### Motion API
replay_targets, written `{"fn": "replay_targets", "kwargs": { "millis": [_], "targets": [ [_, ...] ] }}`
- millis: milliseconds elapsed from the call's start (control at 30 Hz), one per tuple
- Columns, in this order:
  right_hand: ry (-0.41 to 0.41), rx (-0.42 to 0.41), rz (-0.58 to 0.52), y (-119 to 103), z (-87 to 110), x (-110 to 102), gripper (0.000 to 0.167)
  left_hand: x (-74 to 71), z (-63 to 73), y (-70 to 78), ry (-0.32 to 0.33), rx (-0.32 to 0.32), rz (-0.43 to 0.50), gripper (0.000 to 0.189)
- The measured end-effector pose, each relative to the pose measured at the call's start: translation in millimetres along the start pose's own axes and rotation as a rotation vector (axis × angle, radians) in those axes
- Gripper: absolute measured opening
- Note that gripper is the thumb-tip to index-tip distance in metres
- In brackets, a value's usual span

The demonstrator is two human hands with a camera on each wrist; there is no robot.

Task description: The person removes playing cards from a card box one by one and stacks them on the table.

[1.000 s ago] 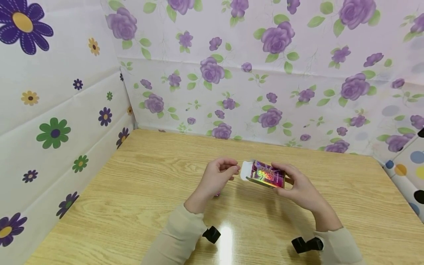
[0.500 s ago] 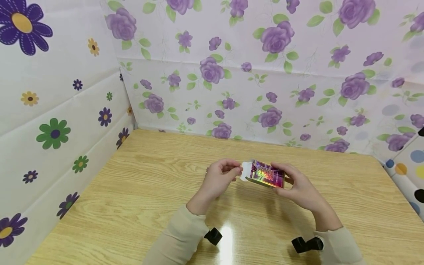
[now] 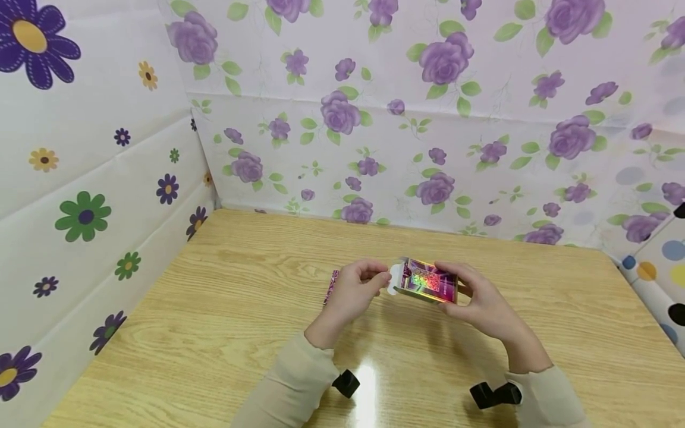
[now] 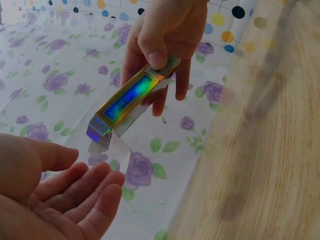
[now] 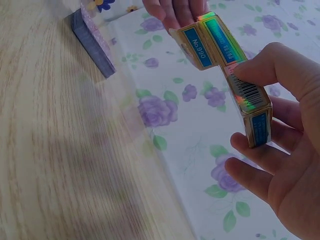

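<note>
My right hand point(image 3: 484, 306) holds a shiny purple and gold card box point(image 3: 428, 279) by its right end, above the table. In the right wrist view, the thumb presses on the box's barcode side point(image 5: 247, 92). The box's left end stands unclosed, with a white end flap point(image 4: 119, 152) sticking out. My left hand point(image 3: 353, 291) is at that flap, fingers loosely bent, thumb apart from them in the left wrist view; fingertips look close to or touching the flap. A stack of cards point(image 5: 92, 42) with a pink patterned top lies on the table, partly hidden by my left hand in the head view.
The wooden table point(image 3: 241, 356) runs back to a wall covering with purple roses point(image 3: 342, 113). A flower-printed sheet point(image 3: 107, 166) stands along the left side, a dotted one point(image 3: 655, 273) at the right.
My left hand has come slightly to the right, to the box's end flap, and more of the card stack shows beside it. The flap looks more bent. The right hand keeps its hold.
</note>
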State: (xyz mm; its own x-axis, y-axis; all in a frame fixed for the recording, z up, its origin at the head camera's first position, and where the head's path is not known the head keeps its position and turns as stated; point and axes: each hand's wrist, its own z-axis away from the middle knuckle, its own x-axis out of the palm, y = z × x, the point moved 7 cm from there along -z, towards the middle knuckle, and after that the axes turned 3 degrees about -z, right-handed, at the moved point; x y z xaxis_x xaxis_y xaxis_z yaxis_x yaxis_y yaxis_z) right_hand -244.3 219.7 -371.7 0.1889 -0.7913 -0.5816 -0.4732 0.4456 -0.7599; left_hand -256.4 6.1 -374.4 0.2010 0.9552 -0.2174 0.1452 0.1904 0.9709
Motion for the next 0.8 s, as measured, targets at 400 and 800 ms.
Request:
{"fn": "replay_targets", "kwargs": {
  "millis": [400,800],
  "targets": [
    [-0.005,0.006,-0.015,-0.6,-0.9,3.9,0.064,2.9,2.1,-6.8,0.026,-0.031,-0.041,0.021],
    [-0.009,0.013,-0.013,-2.0,-0.3,3.3,0.066,7.8,3.1,-6.9,-0.028,-0.067,-0.035,0.023]
  ]
}}
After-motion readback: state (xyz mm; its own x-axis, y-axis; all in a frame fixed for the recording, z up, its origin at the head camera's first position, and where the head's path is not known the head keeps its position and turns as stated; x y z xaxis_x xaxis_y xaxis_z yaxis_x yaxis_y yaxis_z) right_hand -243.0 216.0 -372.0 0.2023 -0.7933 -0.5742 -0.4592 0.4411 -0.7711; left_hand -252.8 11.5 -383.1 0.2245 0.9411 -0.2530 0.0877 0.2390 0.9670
